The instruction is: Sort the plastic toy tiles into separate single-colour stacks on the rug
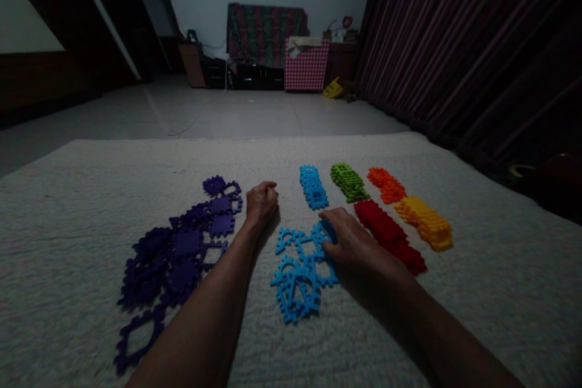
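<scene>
My right hand (349, 237) has its thumb and fingers closed on a blue interlocking plastic tile (328, 230), tilted up on edge. Just left of it lies a loose group of blue interlocking tiles (295, 291), several with cut-out openings, some overlapping. Beyond this hand a row of overlapping blue tiles (313, 187) is laid out on the pale mat. My left hand (262, 203) rests on the mat with its fingers curled in, and nothing shows in it. Purple interlocking tiles (184, 242) are spread out to its left, partly hidden by my left forearm.
Right of the blue row lie green tiles (348, 182), orange tiles (386, 185), red tiles (388, 236) and yellow tiles (424, 222) in overlapping rows. The pale quilted mat (136, 163) ends at the tiled floor (254, 115). A dark curtain (468, 42) hangs at right.
</scene>
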Demonstrator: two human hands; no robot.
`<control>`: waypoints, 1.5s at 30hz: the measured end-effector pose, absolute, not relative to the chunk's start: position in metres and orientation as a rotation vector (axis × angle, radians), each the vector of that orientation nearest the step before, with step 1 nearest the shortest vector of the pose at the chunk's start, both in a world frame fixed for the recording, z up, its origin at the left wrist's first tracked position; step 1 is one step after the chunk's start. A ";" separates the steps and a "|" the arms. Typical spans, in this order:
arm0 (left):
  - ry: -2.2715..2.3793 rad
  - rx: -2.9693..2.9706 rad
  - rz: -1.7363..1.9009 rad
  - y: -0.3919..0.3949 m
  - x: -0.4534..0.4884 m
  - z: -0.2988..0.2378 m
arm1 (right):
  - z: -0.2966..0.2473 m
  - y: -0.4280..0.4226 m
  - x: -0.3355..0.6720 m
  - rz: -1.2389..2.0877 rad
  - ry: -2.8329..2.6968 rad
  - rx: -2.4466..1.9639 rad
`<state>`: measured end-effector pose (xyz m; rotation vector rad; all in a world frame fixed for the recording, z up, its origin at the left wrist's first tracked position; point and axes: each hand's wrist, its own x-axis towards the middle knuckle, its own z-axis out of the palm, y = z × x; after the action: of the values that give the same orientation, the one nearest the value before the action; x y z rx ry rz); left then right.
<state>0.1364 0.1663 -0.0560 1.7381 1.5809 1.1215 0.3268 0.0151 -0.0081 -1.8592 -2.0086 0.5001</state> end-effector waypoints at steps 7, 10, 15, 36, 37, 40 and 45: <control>1.585 1.748 1.122 0.167 0.136 -0.059 | -0.007 0.012 0.326 0.416 -1.963 -1.834; 1.597 1.764 1.105 0.166 0.136 -0.056 | -0.012 0.028 0.321 0.277 -1.816 -1.811; 1.612 1.780 1.103 0.164 0.136 -0.052 | -0.031 0.058 0.307 -0.026 -1.563 -1.704; 1.632 1.772 1.074 0.160 0.137 -0.046 | -0.054 0.068 0.303 -0.131 -1.531 -1.813; 1.626 1.771 1.078 0.161 0.137 -0.047 | -0.053 0.068 0.303 -0.131 -1.532 -1.817; 1.607 1.774 1.087 0.161 0.137 -0.047 | -0.052 0.067 0.303 -0.127 -1.538 -1.818; 1.598 1.774 1.094 0.161 0.137 -0.047 | -0.052 0.067 0.303 -0.122 -1.525 -1.782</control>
<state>0.1367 0.1605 -0.0469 1.7736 1.5978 1.0941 0.3026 0.0670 -0.0521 -1.7821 -1.5248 -0.1221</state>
